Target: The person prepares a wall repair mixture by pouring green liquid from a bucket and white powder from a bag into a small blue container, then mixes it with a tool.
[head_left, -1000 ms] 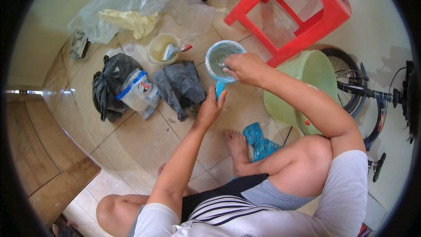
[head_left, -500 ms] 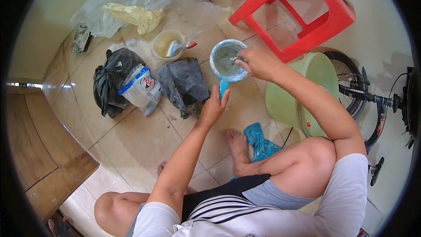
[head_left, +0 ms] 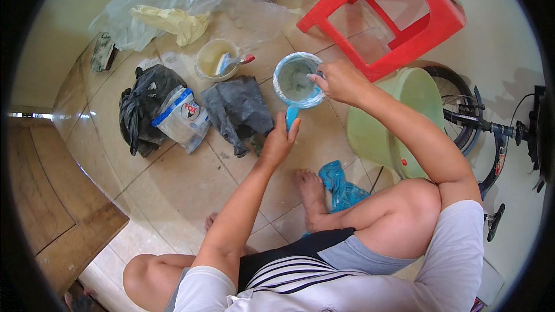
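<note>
My left hand (head_left: 278,143) is closed round the blue handle of a dipper (head_left: 299,104), whose rim is smeared with white. Grey paste (head_left: 298,80) lies inside it. My right hand (head_left: 341,81), at the dipper's right rim, grips a thin stirring tool (head_left: 315,74) by its handle; its lower end dips into the paste and is hidden. Left of the dipper are a crumpled black plastic bag (head_left: 238,110) and a tub (head_left: 199,66) with a paintbrush (head_left: 227,65) resting in it. A white and blue plastic packet (head_left: 185,124) leans on a knotted black bag (head_left: 151,95).
A red plastic stool (head_left: 376,72) lies at the upper right. Below it a pale green bucket (head_left: 370,121) is tipped over beside a bicycle (head_left: 462,112). A blue plastic bag (head_left: 344,188) is by my foot. Clear plastic sheeting (head_left: 237,11) lies at the back, wooden furniture (head_left: 63,196) at left.
The whole view has shifted slightly. Both hands keep their holds on the dipper and the stirring tool, with the right hand slightly changed in pose at the rim.
</note>
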`<state>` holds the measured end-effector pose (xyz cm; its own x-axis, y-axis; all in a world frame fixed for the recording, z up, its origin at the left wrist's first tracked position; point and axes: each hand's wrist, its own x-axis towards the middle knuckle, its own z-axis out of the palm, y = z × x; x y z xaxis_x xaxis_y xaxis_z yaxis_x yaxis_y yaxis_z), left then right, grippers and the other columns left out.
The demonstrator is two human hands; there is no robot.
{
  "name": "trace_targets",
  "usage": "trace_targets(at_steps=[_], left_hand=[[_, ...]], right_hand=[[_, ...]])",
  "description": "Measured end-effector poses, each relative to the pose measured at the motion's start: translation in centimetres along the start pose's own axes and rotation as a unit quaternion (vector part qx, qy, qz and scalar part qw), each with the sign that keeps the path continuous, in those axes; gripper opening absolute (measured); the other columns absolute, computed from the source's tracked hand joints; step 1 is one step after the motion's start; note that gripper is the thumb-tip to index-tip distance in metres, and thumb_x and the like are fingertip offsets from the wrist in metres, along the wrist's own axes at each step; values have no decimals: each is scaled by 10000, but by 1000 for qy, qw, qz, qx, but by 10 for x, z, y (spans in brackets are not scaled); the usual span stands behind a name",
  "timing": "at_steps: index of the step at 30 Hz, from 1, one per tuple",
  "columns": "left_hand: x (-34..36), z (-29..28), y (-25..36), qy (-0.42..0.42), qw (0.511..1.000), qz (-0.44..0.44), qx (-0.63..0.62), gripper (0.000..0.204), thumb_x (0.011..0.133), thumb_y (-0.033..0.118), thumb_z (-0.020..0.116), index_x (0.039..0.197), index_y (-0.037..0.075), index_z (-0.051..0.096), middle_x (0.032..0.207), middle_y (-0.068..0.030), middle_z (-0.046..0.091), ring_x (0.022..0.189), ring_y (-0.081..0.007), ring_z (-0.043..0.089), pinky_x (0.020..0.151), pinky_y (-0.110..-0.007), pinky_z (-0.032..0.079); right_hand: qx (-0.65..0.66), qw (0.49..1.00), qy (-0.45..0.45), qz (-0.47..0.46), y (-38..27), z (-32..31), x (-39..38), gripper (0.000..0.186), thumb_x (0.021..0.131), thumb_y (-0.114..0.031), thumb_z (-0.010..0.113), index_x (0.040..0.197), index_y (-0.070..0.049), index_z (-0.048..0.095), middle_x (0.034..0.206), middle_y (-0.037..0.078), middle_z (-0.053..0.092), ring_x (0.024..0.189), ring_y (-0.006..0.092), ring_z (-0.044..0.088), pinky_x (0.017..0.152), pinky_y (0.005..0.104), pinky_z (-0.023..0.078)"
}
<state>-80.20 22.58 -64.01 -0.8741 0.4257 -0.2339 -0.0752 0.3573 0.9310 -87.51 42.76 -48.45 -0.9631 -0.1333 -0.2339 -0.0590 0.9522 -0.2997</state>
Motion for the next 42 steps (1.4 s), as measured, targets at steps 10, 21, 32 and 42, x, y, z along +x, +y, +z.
trace_targets(at_steps=[10, 21, 32, 42], left_hand=[[11, 11, -4, 20, 1000, 19, -6, 347, 1028, 357, 539, 1163, 50, 449, 902, -294, 631, 870, -515, 615, 698, -511, 482], [-2, 5, 5, -3, 1000, 25, 1, 312, 1041, 272, 554, 1212, 28, 462, 742, -28, 494, 611, -83, 468, 545, -276, 411], [-4, -2, 7, -15, 1000, 15, 6, 327, 1042, 304, 547, 1179, 21, 458, 737, 5, 481, 577, -61, 441, 504, -245, 380], [-4, -2, 16, -17, 1000, -4, -11, 319, 1037, 281, 560, 1187, 18, 459, 726, -10, 495, 570, -72, 457, 503, -257, 391]], right_hand=[[-14, 992, 120, 41, 33, -37, -22, 337, 954, -326, 620, 960, 6, 677, 869, 242, 678, 825, 406, 665, 732, 479, 506], [32, 938, -107, 329, 171, -27, -196, 365, 883, -292, 654, 1147, -41, 655, 943, 205, 695, 823, 346, 685, 751, 429, 540], [45, 924, -217, 312, 207, 44, -168, 923, 773, -469, 749, 1478, -10, 372, 1332, 253, 555, 1215, 376, 575, 999, 449, 490], [75, 952, -117, 271, 188, 75, -141, 1013, 717, -510, 773, 1527, -121, 305, 1378, 251, 454, 1208, 415, 553, 1004, 462, 484]])
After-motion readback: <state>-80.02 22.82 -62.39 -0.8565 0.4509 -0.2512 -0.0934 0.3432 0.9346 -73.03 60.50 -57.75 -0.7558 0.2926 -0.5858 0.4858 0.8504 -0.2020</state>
